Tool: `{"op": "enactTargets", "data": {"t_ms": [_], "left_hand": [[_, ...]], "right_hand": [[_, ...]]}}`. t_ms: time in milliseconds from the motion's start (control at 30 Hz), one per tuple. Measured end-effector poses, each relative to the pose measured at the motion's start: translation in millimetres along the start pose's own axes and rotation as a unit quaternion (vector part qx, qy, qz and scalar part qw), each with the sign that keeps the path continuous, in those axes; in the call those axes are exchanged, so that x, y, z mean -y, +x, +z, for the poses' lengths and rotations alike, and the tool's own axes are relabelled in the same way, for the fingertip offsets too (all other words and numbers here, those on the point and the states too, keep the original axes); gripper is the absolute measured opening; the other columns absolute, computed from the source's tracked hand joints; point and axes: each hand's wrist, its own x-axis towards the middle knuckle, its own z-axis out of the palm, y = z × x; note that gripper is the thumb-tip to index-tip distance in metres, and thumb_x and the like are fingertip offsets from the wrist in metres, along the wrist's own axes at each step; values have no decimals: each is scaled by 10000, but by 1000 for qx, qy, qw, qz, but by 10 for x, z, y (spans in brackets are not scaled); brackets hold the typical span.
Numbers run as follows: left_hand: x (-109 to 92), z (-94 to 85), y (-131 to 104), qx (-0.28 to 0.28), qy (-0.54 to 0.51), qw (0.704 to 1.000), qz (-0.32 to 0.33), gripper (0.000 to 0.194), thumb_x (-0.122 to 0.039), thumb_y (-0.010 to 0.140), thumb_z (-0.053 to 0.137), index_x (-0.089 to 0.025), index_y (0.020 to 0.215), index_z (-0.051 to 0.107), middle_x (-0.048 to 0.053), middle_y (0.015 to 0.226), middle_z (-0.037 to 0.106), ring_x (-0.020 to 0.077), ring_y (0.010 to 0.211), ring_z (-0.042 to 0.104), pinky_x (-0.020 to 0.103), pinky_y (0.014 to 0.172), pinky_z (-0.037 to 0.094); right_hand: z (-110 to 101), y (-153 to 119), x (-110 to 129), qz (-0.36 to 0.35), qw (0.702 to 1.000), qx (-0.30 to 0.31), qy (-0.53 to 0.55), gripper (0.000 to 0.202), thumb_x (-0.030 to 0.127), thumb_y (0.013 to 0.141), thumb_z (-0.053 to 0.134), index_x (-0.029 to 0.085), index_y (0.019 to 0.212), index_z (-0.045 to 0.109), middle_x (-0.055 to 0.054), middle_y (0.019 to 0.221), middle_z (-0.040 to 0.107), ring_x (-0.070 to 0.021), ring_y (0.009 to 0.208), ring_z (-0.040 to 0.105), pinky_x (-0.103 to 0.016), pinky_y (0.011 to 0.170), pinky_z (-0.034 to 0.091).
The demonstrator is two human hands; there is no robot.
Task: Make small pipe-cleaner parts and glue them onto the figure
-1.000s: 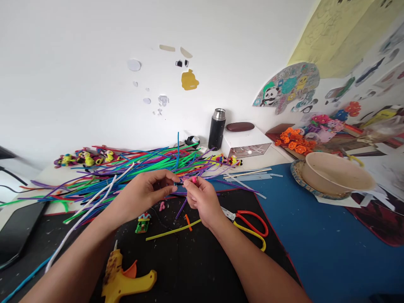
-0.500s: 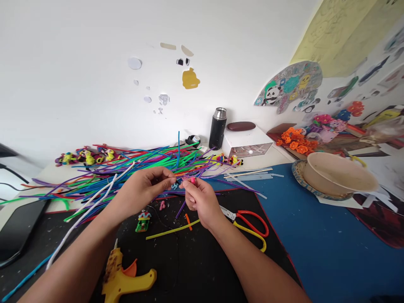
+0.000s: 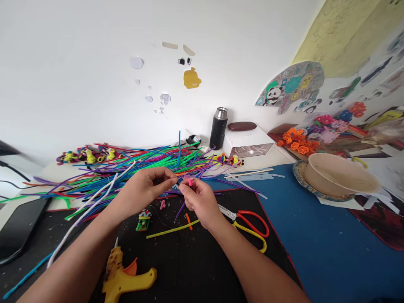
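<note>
My left hand (image 3: 151, 185) is closed in a pinch, its fingertips on a small dark end between the two hands. Just right of it, my right hand (image 3: 200, 200) is closed, with a small bright pink piece (image 3: 190, 182) showing above its thumb and forefinger. What else lies inside the fingers is hidden. Below the hands, a small green figure with a blue and red top (image 3: 143, 221) rests on the black mat, beside a pink curled bit (image 3: 163, 204). A yellow pipe cleaner (image 3: 172, 230) and a short orange piece (image 3: 188, 221) lie near my right wrist.
Many coloured pipe cleaners (image 3: 158, 162) are heaped behind the hands. A yellow glue gun (image 3: 129, 281) lies in front, scissors with red and yellow handles (image 3: 252, 223) at right. Farther back stand a black flask (image 3: 218, 130), a white box (image 3: 246, 141) and a beige bowl (image 3: 341, 174).
The hands stay close together. My right hand has turned slightly, and the pink piece now stands more upright. The light blue bit by my left fingertips is now mostly covered.
</note>
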Motion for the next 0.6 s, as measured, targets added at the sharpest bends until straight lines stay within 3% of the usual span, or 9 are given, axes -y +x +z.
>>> {"op": "enactTargets", "data": {"t_ms": [233,600], "left_hand": [[-76,-42,10,-24,2,1000,5,432,-600,977,646,-194,983,791,-9,750,679,144,624,503,257,598,418],[-4,-20,8,-17,-20,999,18,380,-564,987,669,-202,973,781,-16,780,665,135,656,509,241,601,405]], "right_hand": [[6,-4,-2,-13,1000,-10,-2,392,537,819,851,225,865,619,134,526,370,-63,433,239,-247,449,154],[21,-15,12,-3,999,-21,27,390,510,793,863,214,866,620,142,518,362,-54,433,244,-233,447,134]]}}
